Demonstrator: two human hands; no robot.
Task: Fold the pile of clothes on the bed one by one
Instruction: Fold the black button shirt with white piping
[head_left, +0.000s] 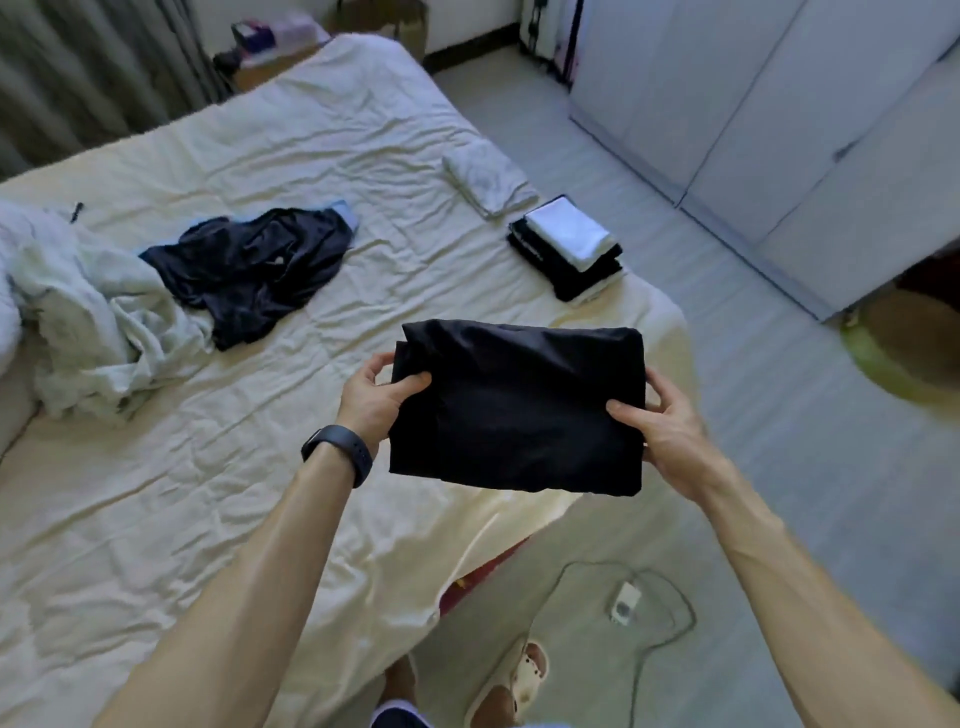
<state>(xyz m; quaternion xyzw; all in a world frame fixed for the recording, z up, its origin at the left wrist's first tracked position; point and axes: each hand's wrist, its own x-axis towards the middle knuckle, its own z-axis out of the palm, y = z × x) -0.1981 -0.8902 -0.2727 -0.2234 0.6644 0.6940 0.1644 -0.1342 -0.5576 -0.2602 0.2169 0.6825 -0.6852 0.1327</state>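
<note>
A folded black garment is held in the air above the bed's near right corner. My left hand grips its left edge, thumb on top. My right hand grips its right edge the same way. A crumpled dark navy garment with a light blue piece under it lies unfolded in the middle of the bed. At the bed's right edge stands a stack of folded clothes, black with a white piece on top. A folded white item lies just beyond the stack.
A rumpled pale blanket is heaped at the left of the bed. On the floor by my feet lie a slipper and a cable with a power strip. White wardrobe doors stand to the right.
</note>
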